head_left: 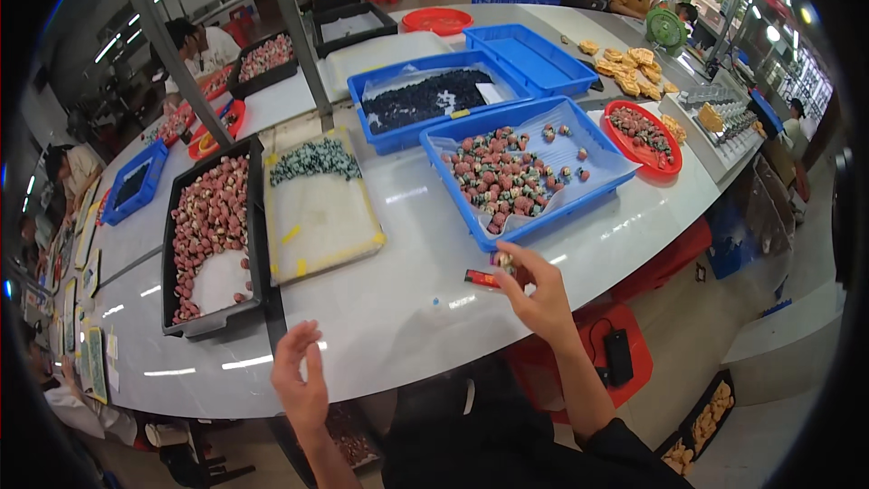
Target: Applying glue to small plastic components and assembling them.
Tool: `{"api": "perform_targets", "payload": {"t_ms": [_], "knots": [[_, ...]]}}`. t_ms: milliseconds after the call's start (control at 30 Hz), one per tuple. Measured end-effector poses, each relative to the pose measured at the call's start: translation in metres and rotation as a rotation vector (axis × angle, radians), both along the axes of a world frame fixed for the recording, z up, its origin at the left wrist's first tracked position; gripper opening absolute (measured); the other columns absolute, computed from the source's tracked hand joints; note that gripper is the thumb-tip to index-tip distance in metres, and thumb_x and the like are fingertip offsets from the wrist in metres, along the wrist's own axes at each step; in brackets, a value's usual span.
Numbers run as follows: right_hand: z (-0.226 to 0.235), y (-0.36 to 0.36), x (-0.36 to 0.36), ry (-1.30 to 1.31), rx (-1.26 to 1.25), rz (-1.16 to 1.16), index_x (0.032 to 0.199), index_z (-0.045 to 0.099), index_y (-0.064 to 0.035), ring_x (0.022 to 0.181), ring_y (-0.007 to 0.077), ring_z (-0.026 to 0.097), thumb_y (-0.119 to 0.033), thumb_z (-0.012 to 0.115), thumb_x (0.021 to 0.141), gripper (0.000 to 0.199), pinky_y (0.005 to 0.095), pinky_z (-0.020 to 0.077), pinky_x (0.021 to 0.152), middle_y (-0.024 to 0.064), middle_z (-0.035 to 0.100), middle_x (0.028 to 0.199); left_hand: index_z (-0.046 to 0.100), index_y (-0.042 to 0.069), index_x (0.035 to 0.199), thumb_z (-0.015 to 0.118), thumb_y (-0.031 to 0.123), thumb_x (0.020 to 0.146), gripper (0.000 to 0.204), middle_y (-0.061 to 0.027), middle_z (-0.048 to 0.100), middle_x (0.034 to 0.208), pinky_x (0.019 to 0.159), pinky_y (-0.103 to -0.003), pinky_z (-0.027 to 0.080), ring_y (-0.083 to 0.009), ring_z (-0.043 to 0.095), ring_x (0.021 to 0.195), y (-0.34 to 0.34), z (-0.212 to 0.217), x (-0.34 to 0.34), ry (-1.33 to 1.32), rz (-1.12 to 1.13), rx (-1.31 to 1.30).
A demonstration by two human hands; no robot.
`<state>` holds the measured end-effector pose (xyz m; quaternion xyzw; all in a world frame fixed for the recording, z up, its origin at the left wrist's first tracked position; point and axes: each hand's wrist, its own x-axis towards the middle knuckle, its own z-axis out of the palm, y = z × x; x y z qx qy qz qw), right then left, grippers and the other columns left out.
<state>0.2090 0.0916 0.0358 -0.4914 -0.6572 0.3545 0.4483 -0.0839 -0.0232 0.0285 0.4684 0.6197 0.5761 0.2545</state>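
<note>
My right hand [538, 297] is raised over the near side of the white table, with thumb and fingers closed on a small round painted piece [504, 262] in pink and cream. Just beside those fingers is a small red packet-like item [482, 278]; I cannot tell whether it lies on the table. At the table's near edge my left hand [300, 378] has its fingers curved and apart, holding nothing. Beyond my right hand, a blue tray [554, 214] lined with white sheet holds many similar pink and dark round pieces [498, 172].
A black tray [258, 258] of pinkish pieces stands left, beside a yellow-taped board [317, 249] with small grey-green parts [315, 160]. Farther back are a blue tray [385, 140] of dark parts and a red plate [665, 168]. A red stool [638, 344] is below right; people sit around.
</note>
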Motion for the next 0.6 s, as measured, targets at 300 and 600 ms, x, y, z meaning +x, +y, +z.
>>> {"api": "perform_targets", "payload": {"t_ms": [300,600], "knots": [[0.022,0.059,-0.001,-0.017,0.342,-0.139,0.127,0.049,0.0004,0.063,0.0144,0.061,-0.003,0.058,0.085,0.043,0.0261,0.048,0.059,0.0116,0.067,0.083,0.056,0.003,0.114,0.062,0.015,0.083,0.034,-0.0144,0.059,0.109,0.088,-0.037,0.043,-0.0277,0.055,0.102,0.099,-0.018,-0.19,0.741,0.291,0.02],[-0.043,-0.03,-0.009,-0.075,0.349,-0.093,0.098,0.063,0.0008,0.063,0.019,0.061,0.002,0.065,0.076,0.022,0.0274,0.0489,0.061,0.0107,0.064,0.075,0.055,0.005,0.11,0.069,0.018,0.074,0.041,-0.0177,0.061,0.087,0.072,-0.04,0.048,-0.0339,0.061,0.082,0.132,-0.047,-0.228,0.834,0.084,-0.629]]}}
